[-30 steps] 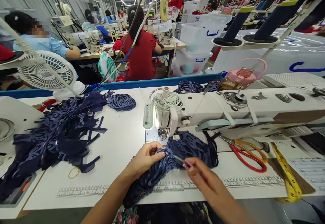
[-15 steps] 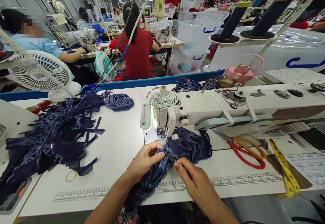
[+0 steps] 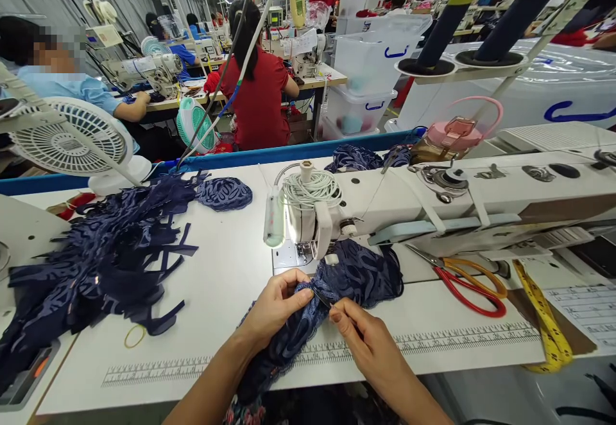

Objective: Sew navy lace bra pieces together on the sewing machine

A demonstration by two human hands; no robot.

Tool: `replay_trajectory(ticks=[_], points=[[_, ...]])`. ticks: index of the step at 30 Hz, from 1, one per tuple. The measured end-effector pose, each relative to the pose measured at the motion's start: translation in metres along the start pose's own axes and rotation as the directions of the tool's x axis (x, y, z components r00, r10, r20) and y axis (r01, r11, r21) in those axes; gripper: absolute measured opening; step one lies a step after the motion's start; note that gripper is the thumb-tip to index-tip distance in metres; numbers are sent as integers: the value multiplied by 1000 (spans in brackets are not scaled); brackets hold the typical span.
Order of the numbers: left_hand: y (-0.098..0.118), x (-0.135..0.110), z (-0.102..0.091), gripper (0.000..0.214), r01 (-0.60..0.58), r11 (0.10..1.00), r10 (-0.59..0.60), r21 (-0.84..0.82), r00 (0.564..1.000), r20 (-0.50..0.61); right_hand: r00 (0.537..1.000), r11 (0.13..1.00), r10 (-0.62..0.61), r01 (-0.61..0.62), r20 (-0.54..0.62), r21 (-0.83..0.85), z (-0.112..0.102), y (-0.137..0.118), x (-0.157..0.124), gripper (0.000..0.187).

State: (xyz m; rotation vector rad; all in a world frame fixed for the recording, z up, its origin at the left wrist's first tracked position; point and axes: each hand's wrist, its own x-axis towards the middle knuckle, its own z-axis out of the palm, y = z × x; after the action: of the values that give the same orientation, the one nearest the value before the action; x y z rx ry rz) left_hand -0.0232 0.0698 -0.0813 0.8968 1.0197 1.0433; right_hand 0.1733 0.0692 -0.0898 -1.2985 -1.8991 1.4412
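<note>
left hand: the left hand lies at 6 o'clock in the view, fingers curled shut and pinching a bunched edge of the lace piece.
right hand: the right hand comes in from 5 o'clock, thumb and forefinger pressed together on a small thin tool; its tip meets the lace just beside the left thumb. what kind of tool it is cannot be told.
lace piece: dark blue, on the table at 6 o'clock from the sewing machine. its far end lies under the machine's head and its near end hangs over the table edge between the two forearms.
ruler strip: a printed ruler strip runs along the table's near edge, and the lace crosses it.
scissors: scissors with red and orange handles lie flat at 3 o'clock from the hands, well apart from them.
tape measure: a yellow tape measure trails off the edge at 4 o'clock from the scissors.
lace pile: a loose lace pile of the same blue sits at 9 o'clock from the hands, with a rubber band at its near rim.
fan: a white fan stands at 10 o'clock.
beyond: other people sit at machines at 12 o'clock, one in a red shirt with their back turned.
</note>
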Motion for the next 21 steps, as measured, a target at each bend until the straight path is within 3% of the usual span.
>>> replay_trajectory(ticks=[21], points=[[0, -2, 1, 30, 7, 999, -8, 45, 1000, 2, 999, 999, -13, 12, -36, -43, 0, -2, -3, 36]])
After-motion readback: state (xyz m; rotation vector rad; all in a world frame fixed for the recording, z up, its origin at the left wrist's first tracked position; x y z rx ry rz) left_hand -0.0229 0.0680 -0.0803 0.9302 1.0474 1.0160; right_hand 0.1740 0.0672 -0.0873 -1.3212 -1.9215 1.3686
